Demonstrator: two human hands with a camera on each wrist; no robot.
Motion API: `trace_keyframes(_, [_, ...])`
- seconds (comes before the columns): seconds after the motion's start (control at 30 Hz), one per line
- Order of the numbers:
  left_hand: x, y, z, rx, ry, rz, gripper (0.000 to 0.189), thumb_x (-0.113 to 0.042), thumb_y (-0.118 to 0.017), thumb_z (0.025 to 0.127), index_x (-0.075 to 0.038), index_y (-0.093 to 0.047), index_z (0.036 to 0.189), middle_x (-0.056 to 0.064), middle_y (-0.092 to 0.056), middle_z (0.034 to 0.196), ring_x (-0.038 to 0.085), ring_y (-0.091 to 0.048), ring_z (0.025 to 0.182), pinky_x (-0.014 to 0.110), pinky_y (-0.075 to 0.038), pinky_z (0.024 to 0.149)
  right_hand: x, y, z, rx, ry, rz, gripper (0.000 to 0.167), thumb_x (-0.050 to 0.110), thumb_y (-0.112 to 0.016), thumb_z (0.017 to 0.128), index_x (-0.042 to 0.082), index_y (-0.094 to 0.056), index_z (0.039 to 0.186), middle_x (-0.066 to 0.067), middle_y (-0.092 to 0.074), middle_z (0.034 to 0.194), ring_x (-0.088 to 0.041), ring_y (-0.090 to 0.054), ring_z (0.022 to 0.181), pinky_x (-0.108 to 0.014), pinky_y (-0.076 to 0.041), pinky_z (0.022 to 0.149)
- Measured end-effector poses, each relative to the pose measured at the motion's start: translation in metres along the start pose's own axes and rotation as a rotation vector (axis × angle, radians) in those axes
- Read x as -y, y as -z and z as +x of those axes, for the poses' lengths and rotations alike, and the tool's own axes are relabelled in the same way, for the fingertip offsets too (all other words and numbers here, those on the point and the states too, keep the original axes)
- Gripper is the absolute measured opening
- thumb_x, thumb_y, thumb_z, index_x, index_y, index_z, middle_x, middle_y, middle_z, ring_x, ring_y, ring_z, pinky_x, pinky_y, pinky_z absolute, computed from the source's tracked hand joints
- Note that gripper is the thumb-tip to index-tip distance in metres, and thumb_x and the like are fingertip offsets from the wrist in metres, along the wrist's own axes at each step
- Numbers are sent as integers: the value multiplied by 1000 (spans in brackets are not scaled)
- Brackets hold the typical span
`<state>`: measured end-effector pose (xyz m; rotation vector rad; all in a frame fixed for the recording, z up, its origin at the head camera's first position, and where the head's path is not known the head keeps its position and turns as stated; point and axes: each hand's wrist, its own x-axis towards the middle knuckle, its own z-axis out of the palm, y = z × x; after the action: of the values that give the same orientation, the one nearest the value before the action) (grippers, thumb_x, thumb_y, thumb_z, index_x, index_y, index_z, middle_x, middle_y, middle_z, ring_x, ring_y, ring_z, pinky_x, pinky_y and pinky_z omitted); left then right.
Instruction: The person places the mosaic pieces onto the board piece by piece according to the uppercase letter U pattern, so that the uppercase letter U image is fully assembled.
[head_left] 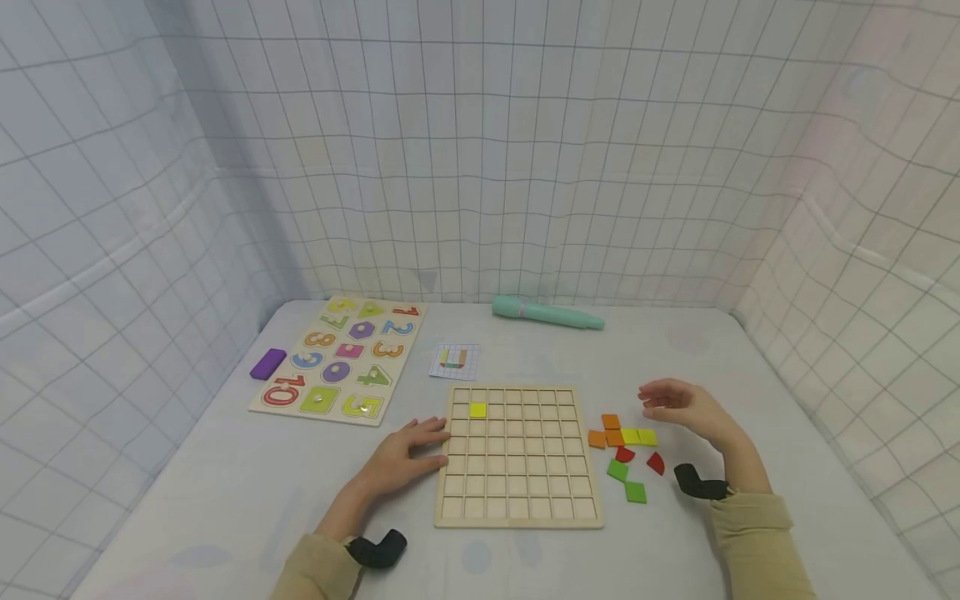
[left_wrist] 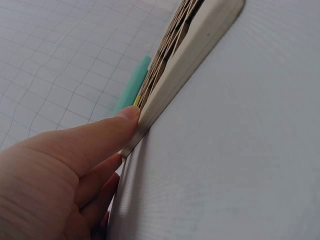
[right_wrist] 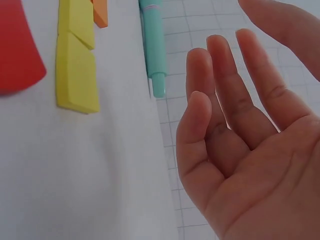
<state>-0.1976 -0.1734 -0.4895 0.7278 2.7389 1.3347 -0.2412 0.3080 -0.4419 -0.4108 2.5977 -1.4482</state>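
The wooden grid board [head_left: 519,471] lies in front of me, with a yellow square tile [head_left: 478,410] in one of its upper-left cells. My left hand [head_left: 401,457] rests beside the board, its thumb and fingertips touching the left edge. In the left wrist view, the thumb [left_wrist: 95,142] meets the board's side. My right hand [head_left: 693,410] hovers above the table with loosely bent fingers and holds nothing. Nearest to it are two yellow tiles [head_left: 639,437], with several orange tiles [head_left: 614,437], red quarter-round pieces [head_left: 656,463] and green tiles [head_left: 635,492] around them.
A small pattern card [head_left: 455,362] lies behind the board. The number puzzle [head_left: 337,358] is at the left, with a purple block [head_left: 268,364] next to it. Near the back curtain lies a teal pen-shaped thing [head_left: 547,313]. Gridded curtains [head_left: 510,167] enclose the table.
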Motion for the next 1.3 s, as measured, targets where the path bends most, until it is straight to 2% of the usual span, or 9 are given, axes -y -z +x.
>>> trace_keyframes(0.33, [0,0,0,6,31,2,42,-32,-72,82,-10,-66,118,6,-51,136,23,-38,133,33,-15,117,-12,-1,-1,42,-33,19,38,22,-70,85,4,-59,117,-15,-62,115,-16,-59,99,-31,-48,88])
trace_keyframes(0.6, [0,0,0,9,31,-9,42,-31,-72,82,-10,-66,118,6,-51,136,23,-38,133,34,-15,117,-15,-3,-5,91,-65,16,39,20,-69,85,2,-58,119,-15,-60,118,-25,-56,105,-35,-46,90])
trace_keyframes(0.9, [1,-1,0,2,28,-11,43,-32,-72,82,-10,-66,118,6,-52,136,23,-38,133,32,-15,117,-23,-2,-5,110,-58,55,41,15,-69,84,-1,-57,119,-19,-60,119,-30,-56,107,-32,-47,91])
trace_keyframes(1.13, [1,-1,1,-7,7,2,42,-32,-72,82,-9,-66,118,7,-52,135,24,-39,132,32,-16,116,-32,-1,-6,111,-76,48,42,15,-71,83,-2,-58,118,-18,-60,119,-26,-56,107,-23,-47,89])
trace_keyframes(1.3, [1,-1,1,-10,-1,6,43,-31,-72,83,-7,-66,118,9,-53,135,26,-40,131,35,-17,116,-33,-1,-6,146,-45,67,43,12,-72,81,-5,-57,118,-21,-58,119,-21,-57,104,-19,-49,84])
